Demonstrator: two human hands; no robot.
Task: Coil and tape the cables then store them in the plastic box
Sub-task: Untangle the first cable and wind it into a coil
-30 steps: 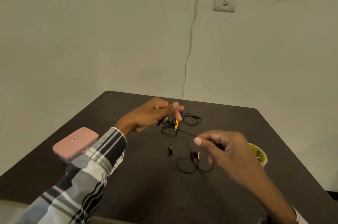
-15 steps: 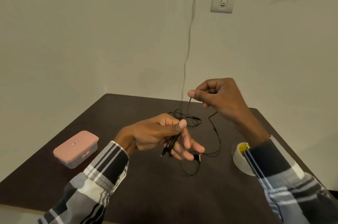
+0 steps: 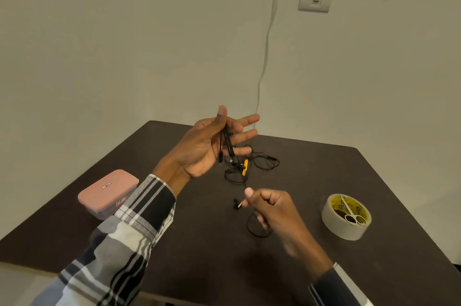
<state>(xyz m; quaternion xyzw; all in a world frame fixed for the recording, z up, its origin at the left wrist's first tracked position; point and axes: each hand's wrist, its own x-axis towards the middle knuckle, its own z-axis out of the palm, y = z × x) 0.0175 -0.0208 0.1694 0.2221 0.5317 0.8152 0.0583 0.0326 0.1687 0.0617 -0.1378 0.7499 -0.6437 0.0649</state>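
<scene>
with the left hand (image 3: pixel 207 148) thumb-pinning loops of thin black earphone cable (image 3: pixel 227 143) and the right hand (image 3: pixel 270 208) pinching its tail, wind snug, even turns around the spread fingers.

My sleeve (image 3: pixel 129 225) is plaid in black, white and grey. The thin earphone cable (image 3: pixel 252 168) is black with an orange-yellow piece. The rectangular plastic box (image 3: pixel 107 193) has a pink lid; the tape roll (image 3: pixel 345 217) is off-white outside, yellow inside; the table (image 3: pixel 374 193) dark brown.

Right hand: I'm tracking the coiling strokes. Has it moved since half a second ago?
Yes. The right hand dropped from the wall cord's height to just above the table.
</scene>
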